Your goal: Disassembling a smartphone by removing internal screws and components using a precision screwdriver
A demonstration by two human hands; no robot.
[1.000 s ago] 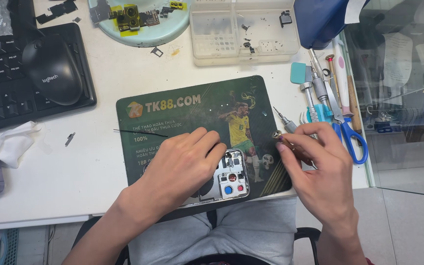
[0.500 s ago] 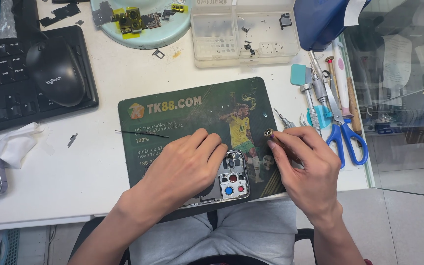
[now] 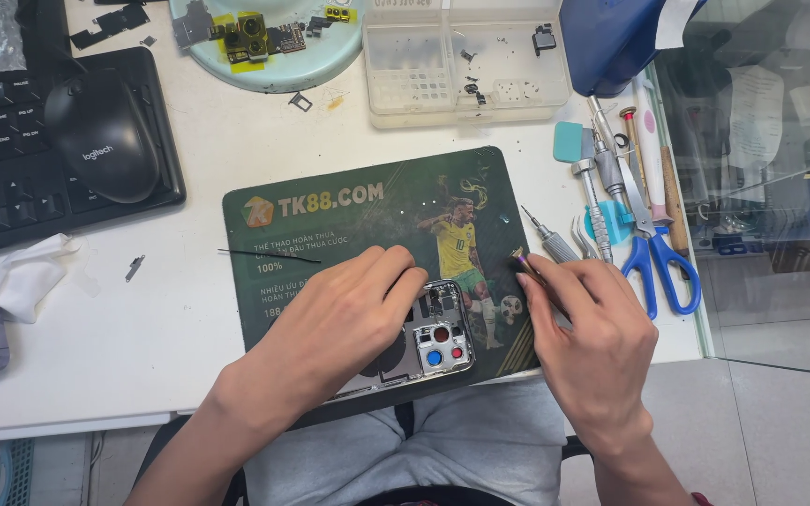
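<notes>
The left hand [image 3: 344, 314] lies palm down across an opened phone body [image 3: 428, 337], fingers flat and pressing it to the dark green work mat [image 3: 349, 206]; it covers the phone rather than closing round it. Only the phone's camera end shows past the fingertips, with round lens holes and a blue and a red dot. Its long axis runs roughly left to right along the mat's near edge, camera end pointing toward the right hand.

Just right of that end, the right hand [image 3: 592, 328] pinches a slim tool [image 3: 525, 264] between thumb and fingers. The tool slants up and to the left, its small tip clear of the phone and hovering over the mat.

Just beyond the right hand's knuckles lie a silver screwdriver [image 3: 550, 239], tweezers and blue-handled scissors [image 3: 653, 253], long axes running away from the person. Left of the left hand's fingertips a thin black wire [image 3: 269, 256] lies on the mat. Farther off stand a clear parts box [image 3: 466, 56] and a pale round tray [image 3: 269, 47] of small boards, with a black mouse [image 3: 100, 136] on a keyboard [image 3: 11, 197] far left.
</notes>
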